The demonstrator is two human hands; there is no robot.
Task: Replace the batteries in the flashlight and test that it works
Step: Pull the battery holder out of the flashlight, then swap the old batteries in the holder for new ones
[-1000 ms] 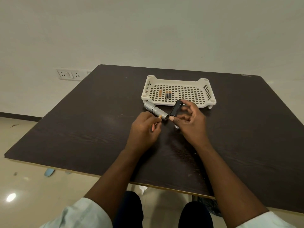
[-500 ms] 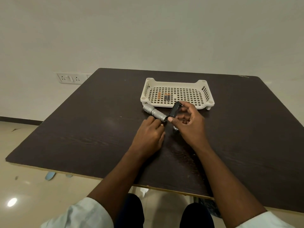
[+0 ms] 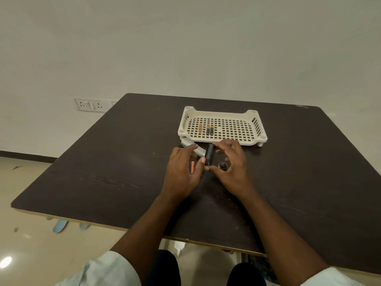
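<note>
A black cylindrical battery holder [image 3: 209,157] is being pinched between the right hand [image 3: 232,169], its thumb and fingers curled round it, and the left hand [image 3: 182,172], fingertips touching its lower end, above the dark wooden table [image 3: 309,172]. The silver metal flashlight body [image 3: 193,148] is lying just beside it, near a cream perforated plastic tray [image 3: 260,129] containing three small batteries [image 3: 206,129].

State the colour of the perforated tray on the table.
Cream-white tray, clearest in the head view.
</note>
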